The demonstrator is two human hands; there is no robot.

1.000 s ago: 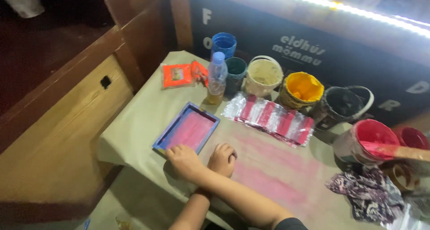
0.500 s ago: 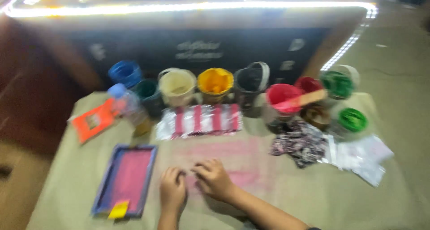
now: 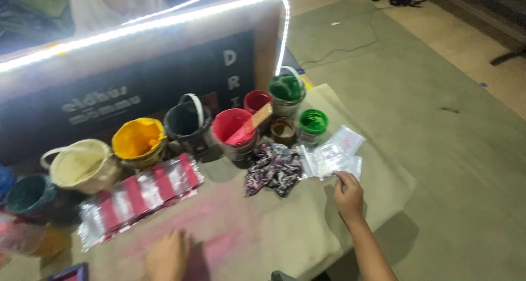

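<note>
Right hand (image 3: 348, 194): fingertips pinching the edge of the clear plastic packets (image 3: 332, 156) at the worktop's (image 3: 285, 226) right end.
Left hand (image 3: 167, 256): flat, open, on the worktop.
Advice: lift one packet slowly, clear of the patterned rag (image 3: 274, 168).

You get dim, soft footage: the LED strip (image 3: 148, 24) glares white along the board's top, the left hand (image 3: 167, 256) smears with motion blur, and shadows pool under the table edge.
</note>
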